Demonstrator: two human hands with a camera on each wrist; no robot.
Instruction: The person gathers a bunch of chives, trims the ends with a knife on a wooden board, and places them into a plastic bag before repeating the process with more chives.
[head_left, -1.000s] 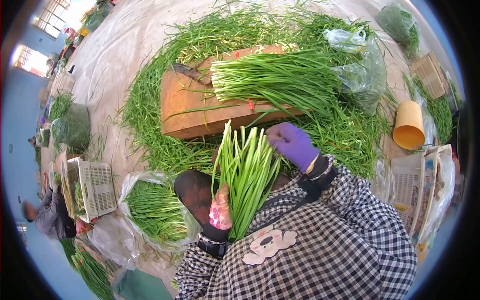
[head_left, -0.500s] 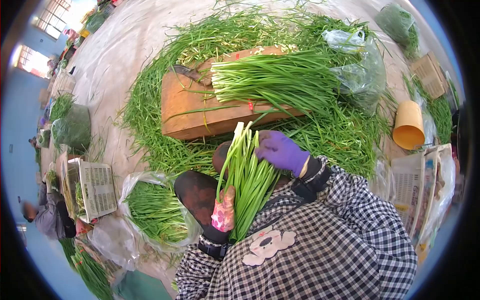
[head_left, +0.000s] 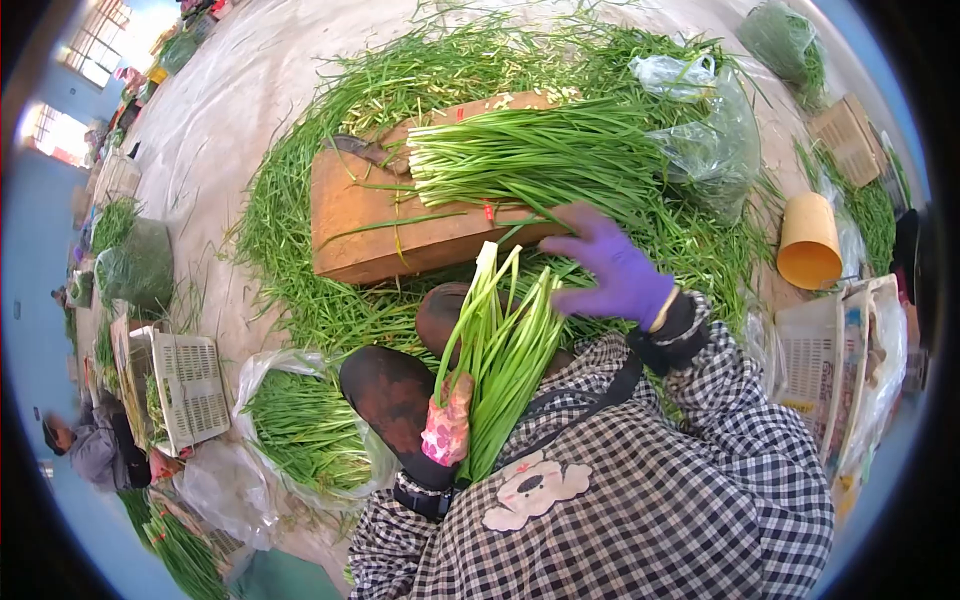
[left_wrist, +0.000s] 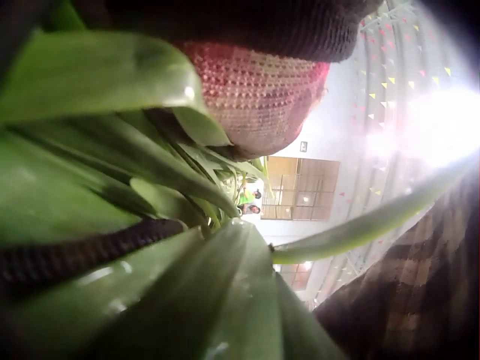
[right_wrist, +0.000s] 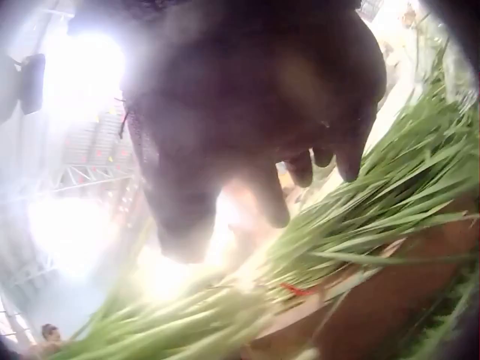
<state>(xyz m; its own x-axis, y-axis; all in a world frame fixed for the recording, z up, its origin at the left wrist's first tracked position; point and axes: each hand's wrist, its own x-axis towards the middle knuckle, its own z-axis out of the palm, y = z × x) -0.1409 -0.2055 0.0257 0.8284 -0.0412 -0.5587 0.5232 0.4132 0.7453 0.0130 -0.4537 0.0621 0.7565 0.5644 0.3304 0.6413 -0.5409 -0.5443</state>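
In the head view my left hand (head_left: 447, 425), in a pink flowered glove, grips a bunch of garlic chives (head_left: 510, 375) low down, above my lap. The pale stalk ends point up toward the wooden block (head_left: 350, 225). My right hand (head_left: 620, 272), in a purple glove, is at the upper right of the bunch with fingers spread and nothing held. In the right wrist view its fingers (right_wrist: 266, 191) hang apart above the chives. Green leaves (left_wrist: 240, 292) fill much of the left wrist view beside the pink glove (left_wrist: 255, 94). A thick stack of chives (head_left: 540, 150) lies on the block.
A dark-bladed knife (head_left: 360, 148) lies on the block, near a red tie (head_left: 489, 213). Loose chive leaves (head_left: 290, 200) surround it. A plastic bag of chives (head_left: 310, 420) and a white crate (head_left: 190, 385) stand left; a yellow bucket (head_left: 809, 240) lies right.
My right hand first moved onto the stalk tops, then drew away to the right with its fingers spreading. The left hand keeps its hold on the bunch. The view has shifted slightly.
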